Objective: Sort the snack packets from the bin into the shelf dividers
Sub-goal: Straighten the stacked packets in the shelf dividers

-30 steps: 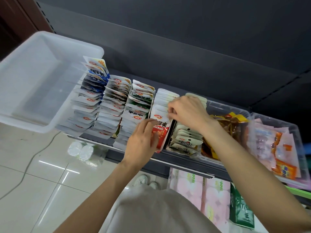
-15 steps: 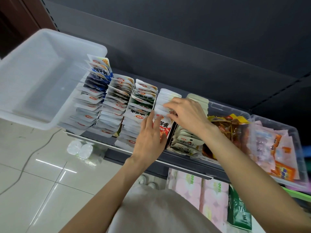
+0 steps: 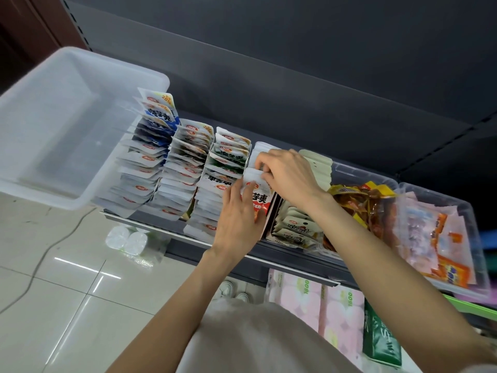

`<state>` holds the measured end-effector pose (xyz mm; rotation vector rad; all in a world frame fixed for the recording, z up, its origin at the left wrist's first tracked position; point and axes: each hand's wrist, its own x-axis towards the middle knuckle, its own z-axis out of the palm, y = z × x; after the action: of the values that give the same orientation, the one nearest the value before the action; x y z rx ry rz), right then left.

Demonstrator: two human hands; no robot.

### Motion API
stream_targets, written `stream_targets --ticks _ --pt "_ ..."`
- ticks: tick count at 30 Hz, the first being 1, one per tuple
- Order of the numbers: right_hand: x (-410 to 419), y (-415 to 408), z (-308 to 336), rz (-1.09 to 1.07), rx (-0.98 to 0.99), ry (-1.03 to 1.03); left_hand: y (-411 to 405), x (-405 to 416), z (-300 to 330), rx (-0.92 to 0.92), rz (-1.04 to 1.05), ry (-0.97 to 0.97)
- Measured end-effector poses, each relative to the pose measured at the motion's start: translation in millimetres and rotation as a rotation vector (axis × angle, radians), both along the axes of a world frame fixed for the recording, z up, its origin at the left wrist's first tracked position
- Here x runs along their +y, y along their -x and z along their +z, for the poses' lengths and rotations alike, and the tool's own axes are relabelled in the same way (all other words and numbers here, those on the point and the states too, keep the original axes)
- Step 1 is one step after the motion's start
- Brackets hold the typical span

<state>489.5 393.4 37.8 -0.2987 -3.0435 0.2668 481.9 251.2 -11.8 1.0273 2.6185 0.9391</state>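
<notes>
Several rows of snack packets stand in dividers on a dark shelf (image 3: 172, 227): a blue row (image 3: 150, 146), two white rows (image 3: 188, 162), a green-marked row (image 3: 226, 162) and a red row. My left hand (image 3: 238, 219) lies with straight fingers against the front red packet (image 3: 262, 201). My right hand (image 3: 285, 173) reaches over that row and pinches the white top edges of the packets (image 3: 255, 172) behind it. A clear plastic bin (image 3: 61, 125) sits at the left, showing nothing inside.
Right of my hands stand a cream packet row (image 3: 295, 227), a clear tub of brown-yellow snacks (image 3: 363, 203) and a tub of pink and orange packets (image 3: 441, 238). Pink tissue packs (image 3: 309, 300) sit below. A cable (image 3: 40, 259) crosses the tiled floor.
My left hand moved up along the front red packet, fingers flattening on it. My right hand shifted slightly left onto the packet tops. The view drifted a little.
</notes>
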Motion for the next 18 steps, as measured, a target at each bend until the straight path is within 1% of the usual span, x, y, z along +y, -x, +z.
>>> stream_targets --ticks 4,7,10,12,15,18 --pt "10.0 -8.8 2.3 -0.022 0.035 -0.056 -0.8 1.2 1.5 -0.008 0.012 -0.011" --pt "22.5 -11.6 8.7 -0.077 0.085 -0.047 -3.3 1.9 2.0 0.001 0.009 -0.007" --pt "33.9 -6.0 13.0 -0.129 -0.026 -0.011 -3.7 3.1 1.6 0.001 0.004 0.005" --pt "35.2 -3.1 12.3 -0.108 -0.068 -0.002 -4.4 4.8 1.4 -0.019 -0.003 0.018" --pt "33.9 -2.8 6.9 -0.091 -0.028 -0.045 -3.7 7.1 1.2 -0.031 -0.005 0.019" --pt "33.7 -1.2 4.1 -0.104 0.01 -0.021 -2.5 6.4 1.6 -0.052 0.008 -0.032"
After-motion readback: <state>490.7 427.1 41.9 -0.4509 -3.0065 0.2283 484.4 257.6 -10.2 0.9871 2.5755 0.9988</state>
